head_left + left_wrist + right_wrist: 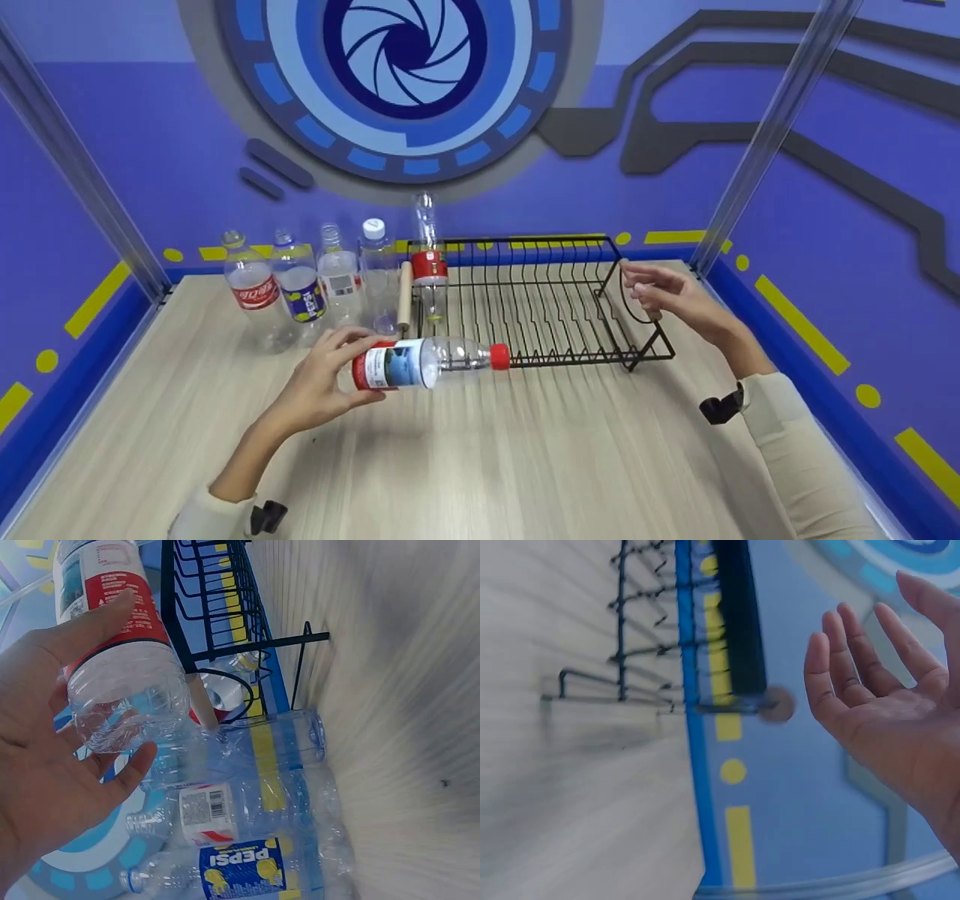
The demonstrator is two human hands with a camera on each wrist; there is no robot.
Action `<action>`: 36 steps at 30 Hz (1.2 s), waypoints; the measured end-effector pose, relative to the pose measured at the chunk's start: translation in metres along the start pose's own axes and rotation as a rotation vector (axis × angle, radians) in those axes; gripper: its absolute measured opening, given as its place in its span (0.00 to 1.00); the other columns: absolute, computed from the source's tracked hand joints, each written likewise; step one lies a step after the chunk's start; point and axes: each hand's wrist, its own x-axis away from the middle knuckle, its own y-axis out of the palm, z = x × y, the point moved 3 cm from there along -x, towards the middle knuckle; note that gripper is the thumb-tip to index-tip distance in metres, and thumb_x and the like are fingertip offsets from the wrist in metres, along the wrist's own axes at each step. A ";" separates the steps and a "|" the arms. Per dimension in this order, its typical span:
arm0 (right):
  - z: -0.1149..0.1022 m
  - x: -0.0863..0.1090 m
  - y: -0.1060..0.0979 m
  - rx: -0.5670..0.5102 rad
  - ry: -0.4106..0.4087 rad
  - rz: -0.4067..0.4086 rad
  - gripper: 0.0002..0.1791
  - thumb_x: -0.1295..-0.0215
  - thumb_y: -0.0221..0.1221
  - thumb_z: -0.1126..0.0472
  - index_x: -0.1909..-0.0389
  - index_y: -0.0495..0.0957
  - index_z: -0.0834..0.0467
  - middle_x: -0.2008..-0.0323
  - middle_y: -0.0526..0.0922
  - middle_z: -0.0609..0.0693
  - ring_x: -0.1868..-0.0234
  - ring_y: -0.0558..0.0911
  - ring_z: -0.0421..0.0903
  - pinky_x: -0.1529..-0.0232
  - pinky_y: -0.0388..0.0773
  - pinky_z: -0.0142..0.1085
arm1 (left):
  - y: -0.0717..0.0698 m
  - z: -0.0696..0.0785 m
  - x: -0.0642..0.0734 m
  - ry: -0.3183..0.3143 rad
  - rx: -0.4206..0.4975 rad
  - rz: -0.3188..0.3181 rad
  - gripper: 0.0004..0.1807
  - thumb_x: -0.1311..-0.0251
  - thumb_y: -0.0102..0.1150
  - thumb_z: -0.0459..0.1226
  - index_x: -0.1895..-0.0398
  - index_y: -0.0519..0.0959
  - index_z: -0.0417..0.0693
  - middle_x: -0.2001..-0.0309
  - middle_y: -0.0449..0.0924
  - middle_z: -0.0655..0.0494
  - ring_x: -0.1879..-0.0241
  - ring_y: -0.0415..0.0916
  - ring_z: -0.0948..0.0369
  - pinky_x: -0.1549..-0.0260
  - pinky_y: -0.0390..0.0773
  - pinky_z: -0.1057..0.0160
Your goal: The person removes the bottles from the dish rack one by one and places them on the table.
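Observation:
My left hand [321, 386] holds a clear plastic bottle [397, 365] sideways above the table, its red cap pointing right. The bottle has a red, white and blue label. In the left wrist view, fingers and thumb curl round its body near the base [131, 701]. My right hand [682, 300] is raised at the right end of a black wire dish rack [574, 363], next to its wooden handle. The right wrist view shows this palm [889, 701] holding nothing, fingers loosely bent, apart from the rack. Another bottle with a red label [430, 268] sits in the rack's left end.
Left of the rack stand several clear bottles: one with a red label [256, 294], a Pepsi bottle [303, 294], one with a white label [340, 285] and one with a white cap [379, 281]. Behind rises a blue patterned wall [525, 202].

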 end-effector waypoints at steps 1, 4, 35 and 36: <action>0.004 -0.001 -0.002 -0.011 0.006 0.002 0.30 0.22 0.56 0.58 0.24 0.63 0.61 0.46 0.82 0.45 0.59 0.80 0.38 0.61 0.78 0.31 | -0.001 -0.002 0.001 -0.015 0.018 0.004 0.40 0.59 0.85 0.37 0.37 0.81 0.58 0.41 0.79 0.55 0.42 0.71 0.54 0.46 0.76 0.45; 0.013 -0.003 -0.007 -0.011 0.009 0.026 0.29 0.22 0.56 0.59 0.25 0.65 0.60 0.51 0.80 0.47 0.63 0.79 0.39 0.63 0.79 0.32 | -0.005 -0.008 0.003 -0.052 0.094 0.026 0.38 0.57 0.84 0.37 0.37 0.80 0.57 0.42 0.78 0.55 0.42 0.70 0.55 0.46 0.76 0.46; 0.054 0.010 -0.017 -0.076 0.280 -0.007 0.31 0.19 0.50 0.50 0.21 0.56 0.47 0.41 0.72 0.38 0.43 0.76 0.36 0.47 0.75 0.36 | -0.037 -0.079 0.021 -0.613 0.878 0.349 0.44 0.30 0.62 0.42 0.18 0.50 0.52 0.31 0.65 0.62 0.32 0.62 0.64 0.29 0.64 0.63; 0.054 0.010 -0.016 -0.073 0.281 -0.012 0.31 0.19 0.50 0.50 0.20 0.55 0.47 0.41 0.72 0.38 0.43 0.76 0.36 0.46 0.75 0.37 | -0.038 -0.081 0.022 -0.617 0.879 0.356 0.44 0.30 0.62 0.42 0.18 0.50 0.52 0.31 0.65 0.62 0.32 0.62 0.64 0.29 0.64 0.63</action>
